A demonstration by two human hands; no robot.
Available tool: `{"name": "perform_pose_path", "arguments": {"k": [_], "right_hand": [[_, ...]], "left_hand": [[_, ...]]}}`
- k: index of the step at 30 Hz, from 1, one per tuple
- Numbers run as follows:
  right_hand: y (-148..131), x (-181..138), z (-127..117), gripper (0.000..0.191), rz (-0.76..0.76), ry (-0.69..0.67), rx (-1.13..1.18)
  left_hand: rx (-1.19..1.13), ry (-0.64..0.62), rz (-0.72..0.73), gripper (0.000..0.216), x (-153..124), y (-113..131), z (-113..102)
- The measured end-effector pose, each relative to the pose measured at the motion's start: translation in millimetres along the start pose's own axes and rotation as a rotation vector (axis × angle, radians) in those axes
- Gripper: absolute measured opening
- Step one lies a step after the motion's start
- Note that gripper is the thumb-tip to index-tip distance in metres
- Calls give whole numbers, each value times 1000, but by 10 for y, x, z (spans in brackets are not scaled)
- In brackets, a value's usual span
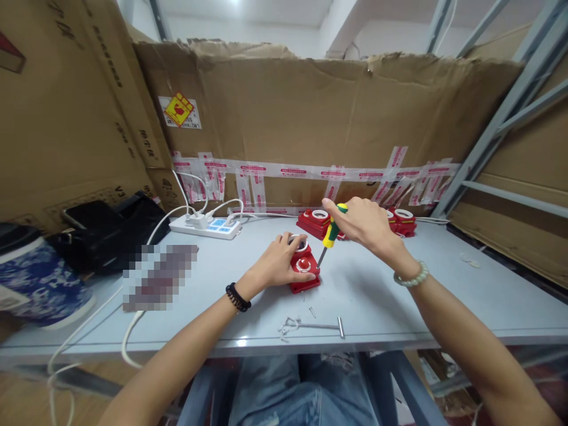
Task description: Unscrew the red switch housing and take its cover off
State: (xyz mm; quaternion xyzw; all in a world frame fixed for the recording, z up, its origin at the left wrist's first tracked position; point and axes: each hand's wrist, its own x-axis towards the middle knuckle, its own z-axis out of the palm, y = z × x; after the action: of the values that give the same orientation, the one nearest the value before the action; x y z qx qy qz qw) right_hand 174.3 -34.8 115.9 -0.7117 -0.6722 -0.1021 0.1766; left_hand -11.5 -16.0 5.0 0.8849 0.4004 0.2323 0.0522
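Observation:
A small red box-shaped part (305,274) with a round button on top lies on the pale blue table (399,290) in front of me. My left hand (279,260) is closed over its left and far side, pinning it down. My right hand (361,222) is wrapped round the yellow-and-green handle of a screwdriver (331,232), held tilted. Its tip touches the right corner of the red part.
More red parts (315,222) with white rings sit at the back, others (402,220) to the right. A loose screw (312,311) and a T-handle tool (319,325) lie near the front edge. A white power strip (208,226), black bag (104,231) and cardboard walls stand behind.

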Motion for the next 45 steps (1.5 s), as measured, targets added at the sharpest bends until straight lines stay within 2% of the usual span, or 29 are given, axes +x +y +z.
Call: {"name": "perform_pose_path", "arguments": {"k": [2,4,6,10,12,14,17,20,24,27,29,33,35,38,40,42,45], "right_hand": [[56,13,-31,75,-2,-95,-1],[71,-2,-45,74,-11,-128,-3],[49,-36,-33,68,-39,-70,3],[-40,-110,37,49,-162,138,22],[-77,-131,57,42,-144,227,-60],[-107,-141,51,42,-116,260,-167],[-147,-144,6,44,-151,202,-245],[-172,-143,-54,36,-235,104,-193],[-131,-159,-173,22,-461,-61,-17],[-81,-178,-279,20,-616,-199,43],[-74,-184,-318,25,-589,-241,-24],[-109,-166,-300,40,-400,-123,-236],[-107,-152,-291,35,-446,-131,-186],[-70,-152,-322,20,-625,-249,-9],[-56,-166,-353,20,-677,-314,20],[-71,-180,-367,25,-621,-288,-82],[-122,-179,-348,38,-452,-153,-285]], "left_hand": [[1,-6,-2,87,0,-5,1],[5,-7,0,87,0,-9,3],[6,-4,4,86,0,-13,4],[11,3,2,86,1,-10,0],[15,4,3,86,4,-5,-2],[16,6,3,86,8,-3,-1],[14,10,11,86,12,-12,7],[4,12,23,87,9,-25,13],[-3,3,20,85,5,-24,6],[2,-2,15,86,5,-21,3],[1,3,17,86,5,-24,7],[-15,5,22,85,5,-33,11],[-19,3,21,86,5,-33,8],[-14,0,17,86,3,-26,1],[-14,5,25,86,1,-21,-1],[-17,14,35,85,-1,-19,-1],[-18,13,28,85,-2,-18,2]]}}
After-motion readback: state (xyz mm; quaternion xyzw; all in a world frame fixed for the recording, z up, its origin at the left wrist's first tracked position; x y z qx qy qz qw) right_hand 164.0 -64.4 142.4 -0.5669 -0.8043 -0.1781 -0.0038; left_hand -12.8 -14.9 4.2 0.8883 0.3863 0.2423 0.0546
